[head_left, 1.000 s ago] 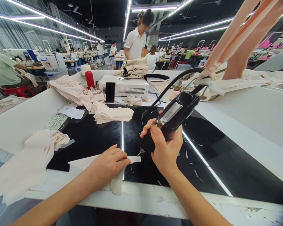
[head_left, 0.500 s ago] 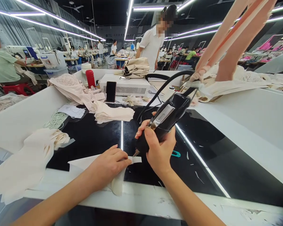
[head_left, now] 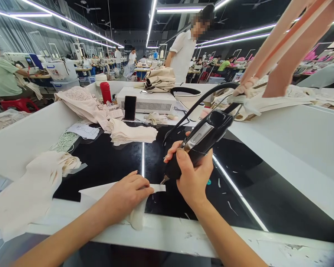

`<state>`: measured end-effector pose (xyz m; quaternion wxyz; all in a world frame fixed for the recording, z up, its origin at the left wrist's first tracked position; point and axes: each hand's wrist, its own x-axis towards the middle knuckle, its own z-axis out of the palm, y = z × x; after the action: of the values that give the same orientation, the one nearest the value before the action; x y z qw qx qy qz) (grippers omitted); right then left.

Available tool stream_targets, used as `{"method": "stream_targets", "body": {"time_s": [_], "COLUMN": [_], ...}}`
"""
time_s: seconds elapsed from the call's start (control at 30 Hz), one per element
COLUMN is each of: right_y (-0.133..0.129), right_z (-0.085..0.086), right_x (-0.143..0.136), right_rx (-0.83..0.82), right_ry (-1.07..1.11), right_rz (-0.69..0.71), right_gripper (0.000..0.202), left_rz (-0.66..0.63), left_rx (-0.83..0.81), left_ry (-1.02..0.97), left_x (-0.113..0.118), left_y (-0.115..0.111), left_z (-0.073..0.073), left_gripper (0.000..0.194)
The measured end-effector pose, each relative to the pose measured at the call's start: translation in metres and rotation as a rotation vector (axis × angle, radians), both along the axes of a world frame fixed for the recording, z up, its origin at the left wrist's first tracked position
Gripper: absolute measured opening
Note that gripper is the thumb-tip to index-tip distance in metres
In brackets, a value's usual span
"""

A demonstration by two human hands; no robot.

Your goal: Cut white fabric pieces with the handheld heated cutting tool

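Observation:
My left hand (head_left: pixel 130 191) rests at the near edge of the black work surface, fingers close together, holding down a thin cream fabric piece (head_left: pixel 96 190). A narrow end of that fabric sticks out past my fingertips, and another part hangs over the front edge. My right hand (head_left: pixel 193 172) is wrapped round a black corded hand tool (head_left: pixel 208 129) with a metal side plate. Its metal tip points down at the narrow fabric end; whether it touches cannot be made out. Fabric strips tied to the tool's upper end run upward. My right hand partly hides a small teal object (head_left: pixel 209 182).
Beyond my hands lies a stack of cream fabric pieces (head_left: pixel 132 132). Farther back are a phone (head_left: pixel 130 108), a red bottle (head_left: pixel 105 92) and a vented white box (head_left: pixel 147 102). More cut fabric (head_left: pixel 30 189) lies at left. A person in white (head_left: pixel 180 52) stands behind the table.
My right hand and the tool have shifted slightly right, the tip moving toward the fabric's end. My left hand stays nearly in place. The teal object is now more covered.

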<state>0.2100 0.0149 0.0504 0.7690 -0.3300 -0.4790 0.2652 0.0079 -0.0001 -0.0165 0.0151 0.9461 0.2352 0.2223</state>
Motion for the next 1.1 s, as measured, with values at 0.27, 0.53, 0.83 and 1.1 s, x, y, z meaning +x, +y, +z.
{"method": "stream_targets", "body": {"time_s": [0.27, 0.53, 0.83, 1.1], "right_y": [-0.002, -0.012, -0.013, -0.013], "right_z": [0.002, 0.002, 0.000, 0.002], "right_x": [0.000, -0.007, -0.008, -0.005], "right_rx": [-0.013, -0.005, -0.001, 0.005], "right_ry": [-0.017, 0.008, -0.010, 0.016], "right_rz": [0.010, 0.087, 0.088, 0.083], "right_gripper": [0.025, 0.028, 0.029, 0.027], "left_rz": [-0.002, 0.000, -0.006, -0.011], "left_rx": [-0.006, -0.024, -0.021, -0.050], "left_ry": [0.013, 0.017, -0.003, 0.009], "left_x": [-0.002, -0.002, -0.001, -0.002], "left_y": [0.001, 0.002, 0.002, 0.003], "left_z": [0.001, 0.001, 0.002, 0.002], "left_gripper": [0.041, 0.038, 0.034, 0.034]}}
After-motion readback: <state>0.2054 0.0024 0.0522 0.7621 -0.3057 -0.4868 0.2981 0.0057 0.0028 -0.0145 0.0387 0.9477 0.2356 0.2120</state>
